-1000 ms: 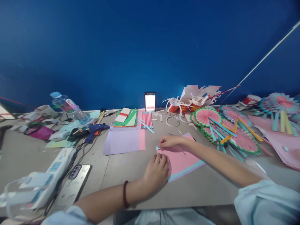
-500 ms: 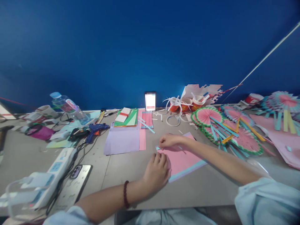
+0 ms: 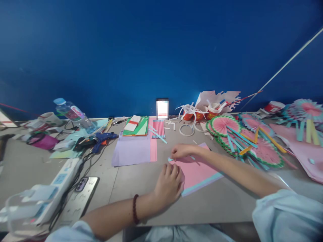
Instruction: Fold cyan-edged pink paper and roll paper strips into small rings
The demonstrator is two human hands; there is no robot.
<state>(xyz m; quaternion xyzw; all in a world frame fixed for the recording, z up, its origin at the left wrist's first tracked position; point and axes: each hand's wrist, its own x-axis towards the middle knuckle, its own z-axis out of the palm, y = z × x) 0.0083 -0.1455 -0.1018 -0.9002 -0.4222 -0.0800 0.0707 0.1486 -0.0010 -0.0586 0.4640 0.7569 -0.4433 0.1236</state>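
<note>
A pink paper sheet (image 3: 199, 169) lies at an angle on the table, with a light blue band (image 3: 203, 183) along its near edge and a thin purple margin below that. My left hand (image 3: 168, 183) rests at the sheet's left edge, its fingers curled together on the paper. Just beyond it, my right hand (image 3: 182, 151) is closed in a pinch over the far left corner, where a bit of light blue shows. Another small light blue piece (image 3: 193, 157) peeks out beside the right wrist. Whatever is between the right fingertips is hidden.
Purple paper (image 3: 133, 151) and a pink-striped bundle (image 3: 158, 129) lie to the left. Watermelon-like paper fans (image 3: 224, 126) crowd the right. A phone (image 3: 82, 198), a power strip (image 3: 54, 191), a blue glue gun (image 3: 101, 141) and a bottle (image 3: 73, 112) stand or lie farther left.
Both hands keep almost the same place and shape on the pink sheet. The view has shifted very slightly.
</note>
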